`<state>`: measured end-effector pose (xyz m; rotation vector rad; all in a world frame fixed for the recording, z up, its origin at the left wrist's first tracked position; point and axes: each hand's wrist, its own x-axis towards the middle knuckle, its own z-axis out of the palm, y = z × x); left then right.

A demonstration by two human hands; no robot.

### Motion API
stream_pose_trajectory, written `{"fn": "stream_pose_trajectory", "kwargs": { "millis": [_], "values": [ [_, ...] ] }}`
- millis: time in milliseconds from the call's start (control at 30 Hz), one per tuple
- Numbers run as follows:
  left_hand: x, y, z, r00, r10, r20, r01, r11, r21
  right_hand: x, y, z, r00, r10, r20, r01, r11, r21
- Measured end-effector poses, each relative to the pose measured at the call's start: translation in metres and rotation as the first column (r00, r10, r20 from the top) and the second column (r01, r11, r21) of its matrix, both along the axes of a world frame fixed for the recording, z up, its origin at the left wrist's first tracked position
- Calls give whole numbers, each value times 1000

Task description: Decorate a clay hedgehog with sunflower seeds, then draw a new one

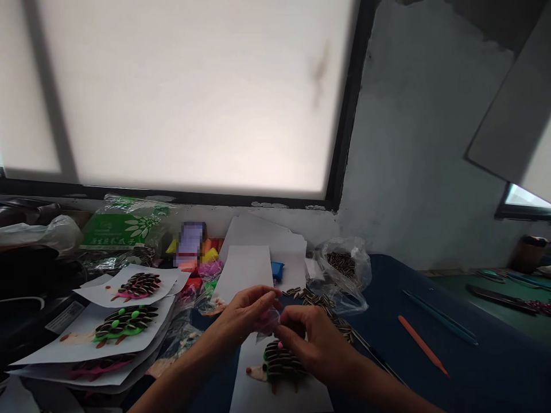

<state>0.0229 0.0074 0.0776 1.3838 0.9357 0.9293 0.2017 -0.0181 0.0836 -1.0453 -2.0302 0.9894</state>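
Observation:
My left hand (pixel 247 312) is closed on a small clear plastic bag of pink clay (pixel 267 321). At the bag's right edge, the thumb and fingers of my right hand (pixel 316 338) are pinched together against it; their tips are partly hidden. Below both hands lies a white paper sheet (pixel 252 396) bearing a hedgehog picture (pixel 284 364). Its green clay body is covered with rows of striped sunflower seeds, with a pink dot near the top, a pale snout and a brown nose. My right hand covers part of the hedgehog.
Finished-looking hedgehog sheets (pixel 38 355) are stacked at left. Behind are a green seed packet (pixel 124 223), coloured clay packs (pixel 209 264) and blank paper (pixel 245 267). Loose sunflower seeds (pixel 316 301) lie beside a seed bag (pixel 342 264). An orange tool (pixel 424 347) and blue tweezers-like tool (pixel 439 315) lie right.

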Motion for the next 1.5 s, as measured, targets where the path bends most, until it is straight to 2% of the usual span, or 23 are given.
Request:
{"fn": "stream_pose_trajectory", "kwargs": {
  "millis": [133,300,433,533,667,800,1000,1267,1500],
  "values": [
    [-3,0,-2,995,-50,82,53,998,-37,2,2,5,997,-35,-69,34,999,-12],
    [3,3,-12,992,-16,125,23,998,-53,1,2,5,998,-54,-45,53,999,-9],
    [10,7,-18,993,-4,122,15,996,-86,5,8,1,993,-111,-46,112,993,24],
    [7,9,-16,994,-55,91,66,991,-115,12,15,2,988,-138,-68,140,990,29],
    [-3,9,-10,988,-119,104,130,985,-110,17,20,5,977,-102,-185,96,995,-40],
    [-9,8,-10,981,-127,145,141,986,-94,16,18,3,962,-101,-253,71,989,-127],
    [-13,10,-15,970,-132,206,154,984,-91,15,15,0,966,-91,-240,121,986,112],
    [-10,12,-17,968,-148,203,159,986,-41,17,18,-2,977,-43,-211,53,998,42],
    [0,15,-25,987,-64,147,76,994,-76,14,15,2,994,-41,-103,44,999,31]
  ]
}}
